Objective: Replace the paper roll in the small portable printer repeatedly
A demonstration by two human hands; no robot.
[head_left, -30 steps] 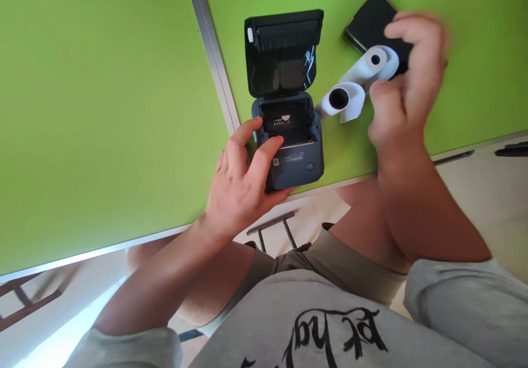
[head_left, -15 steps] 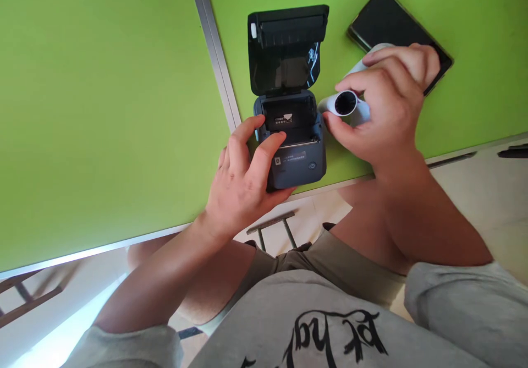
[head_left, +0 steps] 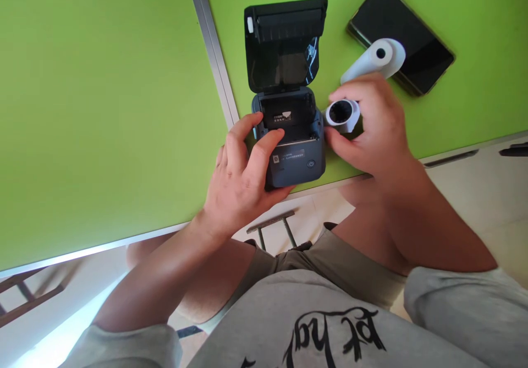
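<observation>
A dark grey label printer stands near the table's front edge with its lid tipped up, baring the black compartment. My left hand grips the printer's left side, with two fingertips at the compartment's rim and the thumb low at the front. Just right of the printer is a white paper roll with a wide dark core. Closed around it, my right hand has its thumb below and its fingers above. Beyond that hand, a second white paper roll with a small core has a loose end curling out.
A black phone lies on the green table behind the second roll. A metal strip crosses the tabletop left of the printer. The table's front edge runs just before my body, with my legs below.
My right hand has drawn back toward me and a little left, keeping the wide-core roll. The second roll, mostly covered by that hand before, now shows apart from it. My left hand keeps its hold.
</observation>
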